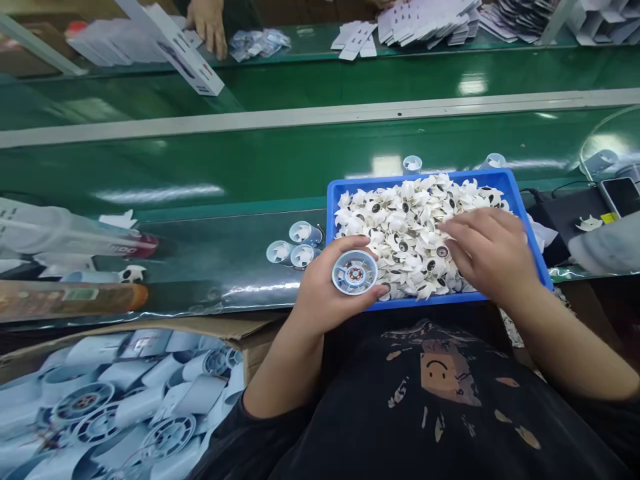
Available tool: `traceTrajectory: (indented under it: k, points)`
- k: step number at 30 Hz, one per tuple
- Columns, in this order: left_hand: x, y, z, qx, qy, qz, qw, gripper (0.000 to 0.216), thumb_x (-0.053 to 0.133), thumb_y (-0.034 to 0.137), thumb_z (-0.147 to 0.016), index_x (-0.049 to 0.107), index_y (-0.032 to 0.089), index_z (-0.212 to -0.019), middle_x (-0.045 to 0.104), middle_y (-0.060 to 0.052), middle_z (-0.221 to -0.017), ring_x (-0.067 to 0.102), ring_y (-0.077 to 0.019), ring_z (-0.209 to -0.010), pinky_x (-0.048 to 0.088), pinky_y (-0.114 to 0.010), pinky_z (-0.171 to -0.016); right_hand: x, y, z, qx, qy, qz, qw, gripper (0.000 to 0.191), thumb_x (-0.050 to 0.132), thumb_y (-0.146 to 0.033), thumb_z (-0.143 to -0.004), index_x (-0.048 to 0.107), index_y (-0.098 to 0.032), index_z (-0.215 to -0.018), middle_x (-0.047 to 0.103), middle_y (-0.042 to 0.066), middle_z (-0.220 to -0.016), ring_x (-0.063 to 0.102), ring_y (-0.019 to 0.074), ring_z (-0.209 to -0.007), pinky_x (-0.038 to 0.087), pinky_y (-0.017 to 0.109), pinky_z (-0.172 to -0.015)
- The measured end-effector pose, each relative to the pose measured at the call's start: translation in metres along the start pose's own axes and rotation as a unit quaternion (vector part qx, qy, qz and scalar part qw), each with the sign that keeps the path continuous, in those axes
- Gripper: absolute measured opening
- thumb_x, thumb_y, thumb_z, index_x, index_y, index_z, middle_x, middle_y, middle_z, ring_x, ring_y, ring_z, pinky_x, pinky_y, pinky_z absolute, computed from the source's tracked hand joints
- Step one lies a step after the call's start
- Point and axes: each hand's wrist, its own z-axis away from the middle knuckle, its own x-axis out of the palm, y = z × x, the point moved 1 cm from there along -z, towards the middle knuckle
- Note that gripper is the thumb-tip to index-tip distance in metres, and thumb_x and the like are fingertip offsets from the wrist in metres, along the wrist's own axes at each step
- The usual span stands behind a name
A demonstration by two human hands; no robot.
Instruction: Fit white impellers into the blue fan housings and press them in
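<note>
My left hand (327,287) is closed around a round pale-blue fan housing (355,272), its open face with the hub turned up toward me. It hovers at the near left corner of a blue tray (331,200) heaped with several small white fan blades (400,227). My right hand (493,250) reaches into the tray's right half, fingers curled down onto the blades; what they pinch is hidden.
Three more housings (295,245) stand on the green belt left of the tray, two (413,164) behind it. A cardboard box (125,400) of housings sits at lower left. Another person's hand (207,25) works across the belt near white cartons. A phone (620,195) lies right.
</note>
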Motion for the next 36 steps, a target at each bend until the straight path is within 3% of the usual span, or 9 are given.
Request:
traceTrajectory:
  k: [6, 10, 13, 15, 18, 20, 23, 28, 36]
  points:
    - [0.002, -0.002, 0.003, -0.029, 0.014, 0.01, 0.999, 0.051, 0.079, 0.047, -0.073, 0.058, 0.021, -0.112, 0.072, -0.007, -0.098, 0.069, -0.0225, -0.089, 0.055, -0.038, -0.085, 0.028, -0.011, -0.045, 0.07, -0.236, 0.083, 0.966, 0.026, 0.049, -0.024, -0.095, 0.071, -0.016, -0.107, 0.069, 0.011, -0.113, 0.058, 0.0318, -0.11, 0.045, 0.046, -0.091]
    - [0.002, -0.005, 0.004, -0.037, 0.034, -0.012, 0.999, 0.053, 0.081, 0.044, -0.071, 0.055, 0.022, -0.111, 0.067, -0.007, -0.107, 0.067, -0.0229, -0.093, 0.055, -0.037, -0.083, 0.022, -0.017, -0.046, 0.121, -0.234, 0.046, 0.963, 0.024, 0.053, -0.022, -0.091, 0.07, -0.015, -0.106, 0.068, 0.012, -0.111, 0.056, 0.0367, -0.113, 0.041, 0.055, -0.097]
    - [0.003, -0.005, 0.005, 0.004, -0.008, -0.034, 0.999, 0.055, 0.073, 0.032, -0.076, 0.048, 0.02, -0.123, 0.063, -0.013, -0.123, 0.065, -0.0252, -0.107, 0.054, -0.04, -0.093, 0.014, -0.017, -0.033, 0.142, -0.153, -0.178, 0.962, 0.03, 0.052, -0.023, -0.089, 0.065, -0.016, -0.115, 0.066, 0.013, -0.114, 0.058, 0.0315, -0.11, 0.043, 0.054, -0.099]
    - [0.006, -0.005, 0.005, 0.035, -0.044, -0.054, 0.997, 0.054, 0.069, 0.029, -0.08, 0.046, 0.019, -0.127, 0.063, -0.014, -0.127, 0.064, -0.0261, -0.113, 0.054, -0.04, -0.096, 0.012, -0.017, -0.021, 0.161, -0.152, -0.442, 0.869, 0.033, 0.057, -0.037, -0.089, 0.062, -0.019, -0.116, 0.065, 0.01, -0.109, 0.061, 0.0235, -0.096, 0.051, 0.045, -0.089]
    - [0.011, -0.003, 0.003, 0.075, -0.088, -0.09, 0.989, 0.054, 0.076, 0.038, -0.079, 0.052, 0.018, -0.124, 0.068, -0.012, -0.122, 0.065, -0.0268, -0.112, 0.054, -0.041, -0.095, 0.013, -0.021, -0.006, 0.21, -0.203, -0.695, 0.657, 0.046, 0.075, -0.053, -0.076, 0.063, -0.023, -0.108, 0.065, 0.003, -0.096, 0.06, 0.0143, -0.078, 0.054, 0.03, -0.075]
    - [0.015, -0.001, 0.001, 0.109, -0.097, -0.103, 0.984, 0.056, 0.078, 0.042, -0.078, 0.054, 0.018, -0.123, 0.069, -0.012, -0.122, 0.065, -0.0265, -0.114, 0.053, -0.042, -0.098, 0.013, -0.027, -0.002, 0.224, -0.209, -0.739, 0.601, 0.045, 0.082, -0.051, -0.071, 0.064, -0.023, -0.101, 0.063, 0.0, -0.089, 0.059, 0.0112, -0.075, 0.053, 0.025, -0.073]
    - [0.02, 0.001, -0.001, 0.151, -0.083, -0.112, 0.979, 0.055, 0.076, 0.042, -0.081, 0.054, 0.017, -0.125, 0.069, -0.013, -0.126, 0.065, -0.0261, -0.117, 0.053, -0.042, -0.101, 0.006, -0.037, 0.0, 0.184, -0.171, -0.704, 0.664, 0.033, 0.078, -0.045, -0.079, 0.065, -0.023, -0.1, 0.064, 0.0, -0.088, 0.06, 0.0115, -0.076, 0.052, 0.025, -0.071]
    - [0.03, 0.005, 0.002, 0.179, -0.046, -0.152, 0.971, 0.042, 0.067, 0.035, -0.088, 0.053, 0.018, -0.123, 0.073, -0.01, -0.117, 0.07, -0.023, -0.108, 0.057, -0.038, -0.092, -0.017, -0.055, -0.002, -0.009, -0.047, -0.363, 0.931, 0.016, 0.063, -0.02, -0.088, 0.07, -0.02, -0.103, 0.063, 0.005, -0.09, 0.059, 0.0148, -0.08, 0.049, 0.029, -0.072]
    - [0.048, 0.017, 0.011, 0.221, 0.069, -0.179, 0.956, 0.035, 0.06, 0.021, -0.091, 0.051, 0.019, -0.125, 0.073, -0.009, -0.113, 0.069, -0.0189, -0.109, 0.056, -0.034, -0.097, -0.005, -0.063, -0.007, -0.072, 0.029, -0.281, 0.957, 0.006, 0.068, -0.016, -0.087, 0.073, -0.019, -0.087, 0.049, 0.002, -0.077, 0.051, 0.0126, -0.069, 0.042, 0.025, -0.06]
